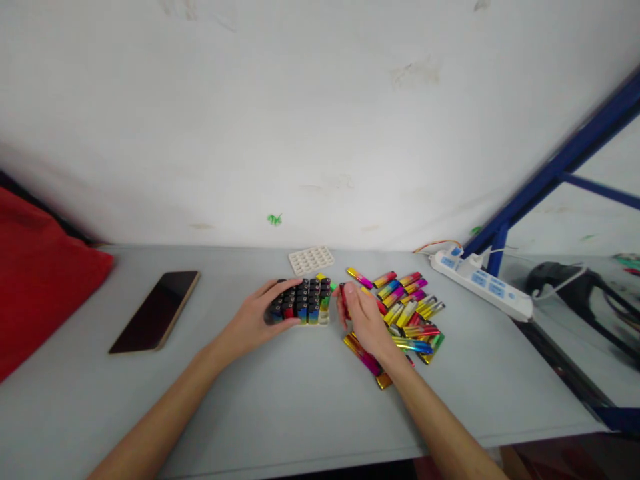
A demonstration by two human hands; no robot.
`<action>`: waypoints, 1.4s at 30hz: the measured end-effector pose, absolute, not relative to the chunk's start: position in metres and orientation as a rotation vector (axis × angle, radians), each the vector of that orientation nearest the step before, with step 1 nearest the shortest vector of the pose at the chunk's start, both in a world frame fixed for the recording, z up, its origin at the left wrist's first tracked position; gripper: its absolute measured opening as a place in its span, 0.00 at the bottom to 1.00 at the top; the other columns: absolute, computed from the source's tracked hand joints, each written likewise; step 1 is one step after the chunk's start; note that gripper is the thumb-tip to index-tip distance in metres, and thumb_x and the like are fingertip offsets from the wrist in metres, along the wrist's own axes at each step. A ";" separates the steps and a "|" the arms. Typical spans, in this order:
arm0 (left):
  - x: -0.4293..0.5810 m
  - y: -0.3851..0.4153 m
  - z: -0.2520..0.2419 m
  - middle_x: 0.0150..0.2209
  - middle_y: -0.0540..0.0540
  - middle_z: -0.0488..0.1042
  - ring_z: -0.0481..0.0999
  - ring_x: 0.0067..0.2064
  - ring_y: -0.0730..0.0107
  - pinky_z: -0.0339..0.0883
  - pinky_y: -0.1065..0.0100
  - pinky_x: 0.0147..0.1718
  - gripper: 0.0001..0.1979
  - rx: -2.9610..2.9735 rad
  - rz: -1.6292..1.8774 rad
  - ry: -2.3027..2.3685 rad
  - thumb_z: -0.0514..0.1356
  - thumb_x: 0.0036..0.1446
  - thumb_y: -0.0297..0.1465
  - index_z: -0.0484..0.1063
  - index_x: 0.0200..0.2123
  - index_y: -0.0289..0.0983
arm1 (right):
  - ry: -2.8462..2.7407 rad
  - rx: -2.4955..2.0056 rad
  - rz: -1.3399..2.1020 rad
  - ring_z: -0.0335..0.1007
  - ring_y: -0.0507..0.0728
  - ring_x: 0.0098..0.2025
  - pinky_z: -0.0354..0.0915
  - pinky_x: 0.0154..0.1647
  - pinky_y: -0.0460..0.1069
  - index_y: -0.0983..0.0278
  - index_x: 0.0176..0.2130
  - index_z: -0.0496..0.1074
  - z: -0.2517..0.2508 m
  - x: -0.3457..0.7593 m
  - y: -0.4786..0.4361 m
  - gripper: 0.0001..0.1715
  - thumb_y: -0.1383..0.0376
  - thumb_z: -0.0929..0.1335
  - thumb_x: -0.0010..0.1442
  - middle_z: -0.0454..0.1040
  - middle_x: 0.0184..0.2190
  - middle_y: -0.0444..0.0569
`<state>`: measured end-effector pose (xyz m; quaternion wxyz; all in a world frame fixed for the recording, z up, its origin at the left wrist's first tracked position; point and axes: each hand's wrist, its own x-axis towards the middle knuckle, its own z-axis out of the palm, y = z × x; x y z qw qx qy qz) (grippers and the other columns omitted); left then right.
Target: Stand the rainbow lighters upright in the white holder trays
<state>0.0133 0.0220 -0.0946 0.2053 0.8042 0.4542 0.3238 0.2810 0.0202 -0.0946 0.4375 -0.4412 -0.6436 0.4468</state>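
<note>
Several lighters point(302, 297) stand upright, black ends up, in a white tray point(324, 319) with some bare slots at its right end. My left hand point(253, 320) is wrapped round the left side of this block, thumb at the near side and fingers along the far side. Just right of the tray, my right hand point(364, 313) is closed on a red lighter point(343, 291), partly hidden by the fingers. Under and beyond that hand lies a loose pile of shiny, many-coloured lighters point(407, 312).
A second white slotted tray point(311, 260) lies behind, near the wall. To the left are a dark phone point(156, 312) and a red cloth item point(45, 273). A white power strip point(481, 283) with wires and a blue metal frame point(550, 167) stand at the right.
</note>
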 end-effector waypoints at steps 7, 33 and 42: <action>0.014 0.021 -0.092 0.58 0.44 0.77 0.79 0.58 0.54 0.73 0.56 0.61 0.32 2.244 0.906 1.264 0.69 0.63 0.41 0.69 0.68 0.47 | -1.810 -1.010 0.616 0.72 0.58 0.43 0.70 0.47 0.54 0.59 0.42 0.74 -0.080 0.296 0.021 0.15 0.50 0.70 0.71 0.74 0.40 0.48; 0.014 0.022 -0.093 0.61 0.42 0.76 0.77 0.61 0.52 0.71 0.53 0.64 0.33 2.218 0.879 1.273 0.69 0.63 0.44 0.68 0.69 0.47 | -2.133 -1.248 0.643 0.70 0.55 0.30 0.61 0.34 0.49 0.61 0.30 0.76 -0.099 0.285 0.028 0.23 0.50 0.73 0.70 0.79 0.29 0.47; 0.014 0.022 -0.093 0.61 0.42 0.76 0.78 0.61 0.52 0.72 0.53 0.64 0.33 2.204 0.879 1.275 0.69 0.63 0.44 0.68 0.69 0.46 | -2.189 -1.151 0.895 0.72 0.56 0.32 0.64 0.35 0.50 0.61 0.37 0.81 -0.071 0.335 0.030 0.17 0.51 0.73 0.69 0.79 0.30 0.45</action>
